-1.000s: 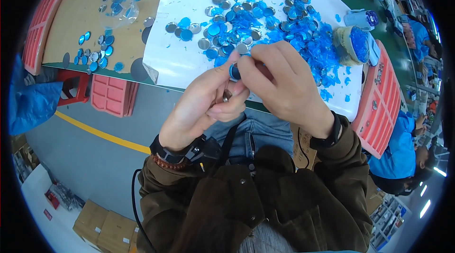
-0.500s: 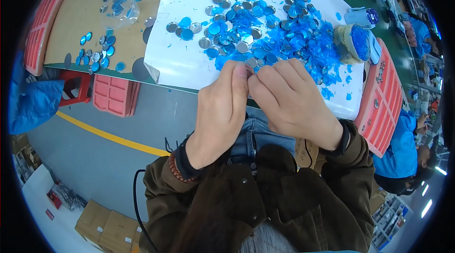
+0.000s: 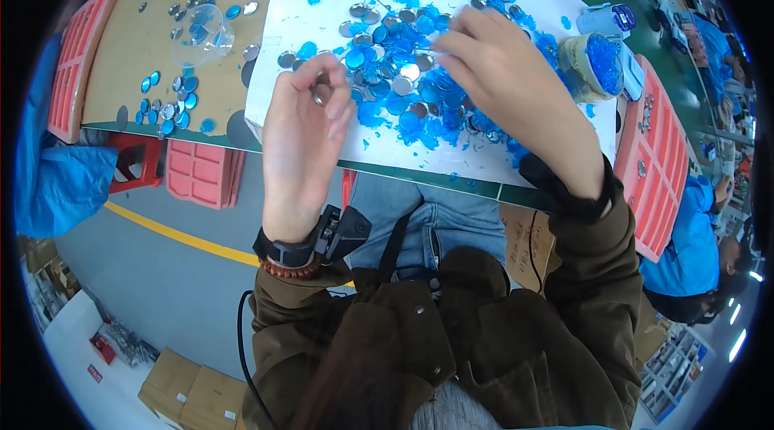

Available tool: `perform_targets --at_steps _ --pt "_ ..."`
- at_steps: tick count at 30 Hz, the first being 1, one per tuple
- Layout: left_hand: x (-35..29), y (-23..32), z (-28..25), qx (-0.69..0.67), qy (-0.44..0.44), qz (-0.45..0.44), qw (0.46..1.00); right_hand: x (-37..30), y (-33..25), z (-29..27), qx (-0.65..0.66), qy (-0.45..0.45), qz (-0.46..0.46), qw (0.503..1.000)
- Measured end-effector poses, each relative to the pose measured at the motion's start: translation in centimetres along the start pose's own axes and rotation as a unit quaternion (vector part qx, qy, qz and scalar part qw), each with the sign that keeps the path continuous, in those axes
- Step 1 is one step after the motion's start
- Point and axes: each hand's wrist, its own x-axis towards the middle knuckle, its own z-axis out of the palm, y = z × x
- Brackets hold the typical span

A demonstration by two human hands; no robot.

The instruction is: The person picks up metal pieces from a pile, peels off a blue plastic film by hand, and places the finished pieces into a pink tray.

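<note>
My left hand [image 3: 300, 140] is raised over the front left of the white sheet [image 3: 278, 23], palm turned up. Its curled fingers hold a small round metal disc [image 3: 321, 95]. My right hand [image 3: 504, 67] reaches over the pile, its fingers a little apart and pointing left; nothing shows between them, though the palm side is hidden. Beneath both hands spreads a heap of similar discs [image 3: 401, 86], some bare silver and some faced in blue, mixed with crumpled blue film pieces [image 3: 371, 114].
A tub stuffed with blue film [image 3: 603, 63] stands at the right, beside a blue-and-white container [image 3: 606, 20]. On brown board at left are a clear cup [image 3: 203, 47] and more discs [image 3: 167, 111]. Red trays [image 3: 657, 156] flank the table; a co-worker's blue sleeve [image 3: 72, 188] shows at left.
My hands, earlier together at the table's front edge, have come apart. The left moved left and turned palm up with a disc; the right moved forward over the pile.
</note>
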Motion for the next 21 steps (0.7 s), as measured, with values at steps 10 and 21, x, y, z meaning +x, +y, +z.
perform_targets --at_steps 10,21 --pt "-0.2 -0.6 -0.7 -0.147 -0.093 -0.076 0.982 4.9 0.7 3.7 -0.076 0.027 -0.112 0.99" --pt "-1.5 -2.1 2.6 0.285 -0.018 0.194 0.939 0.5 -5.7 -1.6 0.474 -0.018 0.206 0.856"
